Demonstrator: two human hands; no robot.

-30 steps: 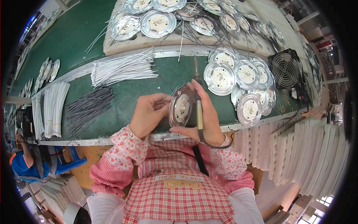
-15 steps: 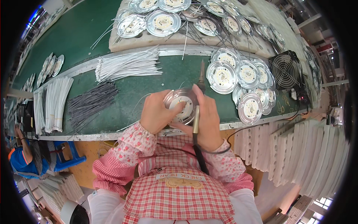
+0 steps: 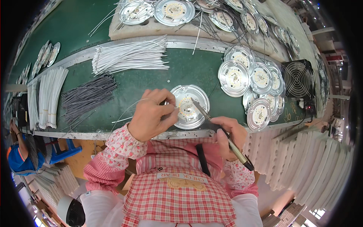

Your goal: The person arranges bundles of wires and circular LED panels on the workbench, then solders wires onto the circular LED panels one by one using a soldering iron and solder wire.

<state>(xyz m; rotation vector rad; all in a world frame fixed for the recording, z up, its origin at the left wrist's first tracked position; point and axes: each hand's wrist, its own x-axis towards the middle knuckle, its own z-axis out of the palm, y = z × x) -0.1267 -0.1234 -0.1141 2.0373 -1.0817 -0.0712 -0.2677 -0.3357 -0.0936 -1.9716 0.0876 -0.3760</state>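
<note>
A black, square fan with a round wire grille (image 3: pixel 298 78) stands at the right of the green table (image 3: pixel 136 84), thin yellow loops (image 3: pixel 290 112) near it. Below, pale slabs (image 3: pixel 302 160) stand in a row. Far left, a blue-shirted person (image 3: pixel 23 159) is beside a blue plastic stool (image 3: pixel 65 153).

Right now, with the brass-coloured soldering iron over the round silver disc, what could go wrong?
Burn: if hot, the brass-coloured soldering iron in the right hand could slip; its tip is close to the fingertips of the left hand.
Snag: the thin white wire beside the left hand might catch on the strawberry-print sleeve.
Drop: the round silver disc lies near the green table's front edge, so a knock might send it over.
</note>
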